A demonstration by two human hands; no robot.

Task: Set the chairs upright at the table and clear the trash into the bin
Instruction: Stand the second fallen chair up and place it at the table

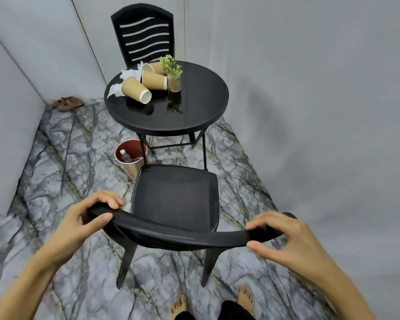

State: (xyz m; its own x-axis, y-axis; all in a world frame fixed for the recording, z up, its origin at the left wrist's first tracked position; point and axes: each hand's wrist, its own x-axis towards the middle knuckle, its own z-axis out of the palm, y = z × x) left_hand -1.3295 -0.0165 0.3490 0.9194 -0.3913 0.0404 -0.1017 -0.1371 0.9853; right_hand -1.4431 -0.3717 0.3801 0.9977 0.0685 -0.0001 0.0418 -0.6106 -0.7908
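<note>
A black plastic chair (174, 195) stands upright right in front of me, its seat facing the round black table (201, 116). My left hand (86, 218) grips the left end of its top rail, and my right hand (284, 236) holds the right end. A second black chair (146, 35) stands upright behind the table. On the table's far left lie three tipped brown paper cups (136, 90) and crumpled white tissues (116, 90). A reddish bin (131, 158) with a plastic bottle inside stands on the floor under the table's left edge.
A small potted plant in a glass jar (173, 76) stands on the table beside the cups. Brown sandals (67, 103) lie in the far left corner. Grey walls close in on the left, back and right. My bare feet (245, 299) are on the marble floor.
</note>
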